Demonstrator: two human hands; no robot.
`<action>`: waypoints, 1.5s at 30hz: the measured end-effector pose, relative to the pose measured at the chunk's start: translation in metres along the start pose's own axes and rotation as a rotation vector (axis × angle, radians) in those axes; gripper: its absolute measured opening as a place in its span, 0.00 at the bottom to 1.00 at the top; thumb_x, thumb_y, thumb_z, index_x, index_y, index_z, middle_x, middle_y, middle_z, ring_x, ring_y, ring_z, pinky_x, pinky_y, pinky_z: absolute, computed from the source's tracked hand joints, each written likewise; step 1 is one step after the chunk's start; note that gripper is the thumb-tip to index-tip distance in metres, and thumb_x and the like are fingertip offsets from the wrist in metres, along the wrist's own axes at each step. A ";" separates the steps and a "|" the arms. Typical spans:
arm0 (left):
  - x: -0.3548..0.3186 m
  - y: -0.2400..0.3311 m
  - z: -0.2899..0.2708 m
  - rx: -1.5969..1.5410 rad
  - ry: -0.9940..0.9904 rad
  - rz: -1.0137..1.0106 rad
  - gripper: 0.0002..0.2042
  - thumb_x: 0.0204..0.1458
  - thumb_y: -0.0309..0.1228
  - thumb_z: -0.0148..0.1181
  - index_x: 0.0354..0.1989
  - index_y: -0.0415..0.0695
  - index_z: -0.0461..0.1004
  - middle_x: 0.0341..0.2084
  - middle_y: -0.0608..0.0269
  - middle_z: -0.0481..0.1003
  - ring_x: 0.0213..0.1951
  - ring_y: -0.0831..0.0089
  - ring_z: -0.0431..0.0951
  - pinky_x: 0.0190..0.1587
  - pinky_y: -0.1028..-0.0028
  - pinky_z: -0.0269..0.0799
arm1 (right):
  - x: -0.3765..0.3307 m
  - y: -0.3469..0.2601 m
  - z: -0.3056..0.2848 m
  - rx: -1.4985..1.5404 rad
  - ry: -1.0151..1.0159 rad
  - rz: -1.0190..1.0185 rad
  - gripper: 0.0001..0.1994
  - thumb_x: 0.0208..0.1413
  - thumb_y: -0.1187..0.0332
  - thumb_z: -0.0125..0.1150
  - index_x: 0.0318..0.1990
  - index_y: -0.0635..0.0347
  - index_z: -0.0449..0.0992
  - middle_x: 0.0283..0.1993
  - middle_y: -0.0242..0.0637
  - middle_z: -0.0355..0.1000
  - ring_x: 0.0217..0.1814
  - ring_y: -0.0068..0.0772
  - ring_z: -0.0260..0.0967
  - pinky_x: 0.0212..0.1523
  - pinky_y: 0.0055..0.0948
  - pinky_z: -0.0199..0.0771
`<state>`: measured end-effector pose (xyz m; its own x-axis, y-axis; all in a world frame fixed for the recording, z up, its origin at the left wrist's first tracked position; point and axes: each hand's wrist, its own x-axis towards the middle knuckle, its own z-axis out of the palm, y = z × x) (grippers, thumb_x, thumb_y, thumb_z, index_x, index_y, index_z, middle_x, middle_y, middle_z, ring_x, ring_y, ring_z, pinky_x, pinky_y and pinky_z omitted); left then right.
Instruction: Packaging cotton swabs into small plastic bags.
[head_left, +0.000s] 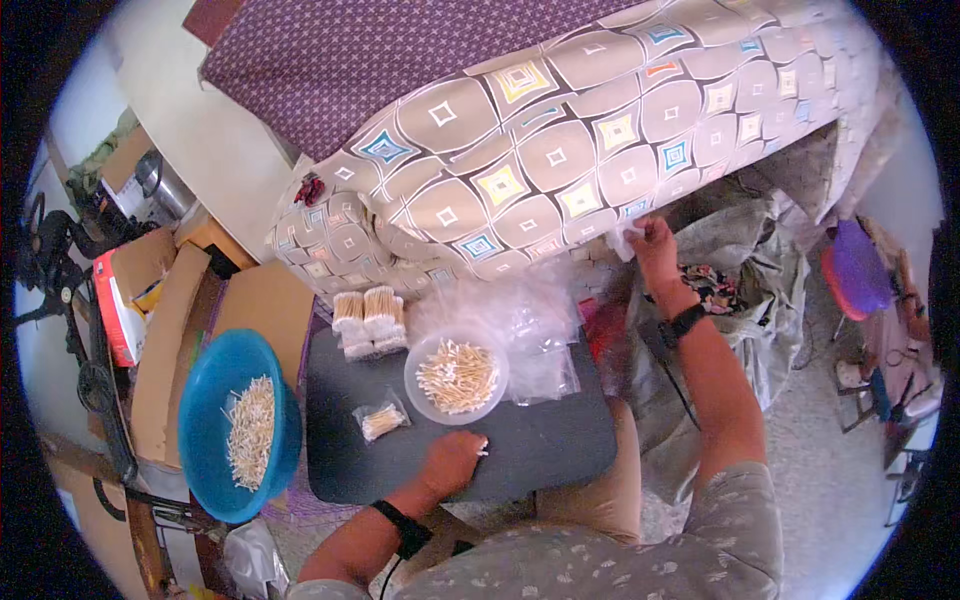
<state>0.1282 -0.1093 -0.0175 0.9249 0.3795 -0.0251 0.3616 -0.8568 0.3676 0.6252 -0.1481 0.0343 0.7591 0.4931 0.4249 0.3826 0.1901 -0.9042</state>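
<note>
My left hand point(452, 466) is closed around a few cotton swabs point(483, 448), whose white tips poke out beside the fingers, low over the dark tabletop point(545, 440). Farther away, my right hand point(655, 250) is raised off to the right, pinching a whitish, see-through plastic bag point(622, 243). A translucent bowl point(412, 398) full of loose cotton swabs point(458, 376) stands on the table just beyond my left hand. Left of it lies a small clear bag of swabs point(381, 421). Bundled swabs point(368, 320) are stacked at the table's far left corner. Clear plastic bags point(535, 345) lie piled behind the bowl.
A blue basin point(200, 440) holding more swabs stands left of the table, by cardboard boxes point(172, 350). A patterned cloth-covered seat point(560, 160) borders the far side. A grey sack point(765, 250) lies at right. Another person point(900, 350) is at the far right edge.
</note>
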 end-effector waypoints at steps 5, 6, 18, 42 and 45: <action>-0.006 0.005 -0.013 0.025 0.022 -0.034 0.11 0.54 0.33 0.47 0.39 0.44 0.74 0.35 0.47 0.75 0.39 0.49 0.75 0.41 0.53 0.70 | -0.082 -0.152 0.018 0.027 -0.122 -0.088 0.16 0.46 0.81 0.62 0.42 0.60 0.68 0.36 0.31 0.67 0.36 0.22 0.65 0.36 0.22 0.68; -0.008 0.004 -0.009 -0.018 0.128 0.035 0.11 0.54 0.33 0.46 0.38 0.43 0.74 0.35 0.47 0.75 0.39 0.49 0.75 0.42 0.54 0.70 | -0.095 -0.179 0.019 0.065 -0.168 -0.107 0.16 0.46 0.81 0.63 0.43 0.60 0.69 0.36 0.31 0.67 0.36 0.21 0.65 0.37 0.21 0.68; -0.003 0.022 -0.040 -0.025 0.067 0.019 0.14 0.56 0.38 0.49 0.41 0.41 0.73 0.36 0.52 0.75 0.39 0.59 0.76 0.42 0.60 0.71 | -0.183 -0.423 0.027 0.255 -0.809 -0.698 0.08 0.47 0.71 0.66 0.34 0.61 0.76 0.42 0.45 0.69 0.38 0.33 0.69 0.41 0.28 0.70; -0.003 0.004 -0.004 0.039 0.127 -0.039 0.10 0.55 0.32 0.44 0.36 0.43 0.71 0.33 0.52 0.75 0.39 0.53 0.75 0.41 0.55 0.70 | -0.223 -0.508 0.012 -0.365 -0.704 -0.793 0.06 0.47 0.72 0.65 0.31 0.62 0.74 0.40 0.44 0.69 0.37 0.33 0.68 0.38 0.30 0.70; -0.003 0.006 -0.002 0.062 0.110 -0.085 0.09 0.55 0.32 0.44 0.37 0.44 0.71 0.33 0.53 0.75 0.39 0.54 0.75 0.40 0.56 0.70 | -0.228 -0.510 0.009 -0.425 -0.691 -0.774 0.06 0.47 0.72 0.65 0.31 0.62 0.74 0.39 0.44 0.68 0.36 0.33 0.68 0.38 0.30 0.70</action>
<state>0.1277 -0.1144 -0.0135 0.8735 0.4843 0.0496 0.4475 -0.8389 0.3098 0.2519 -0.3498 0.3985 -0.1662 0.7582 0.6305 0.8736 0.4098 -0.2625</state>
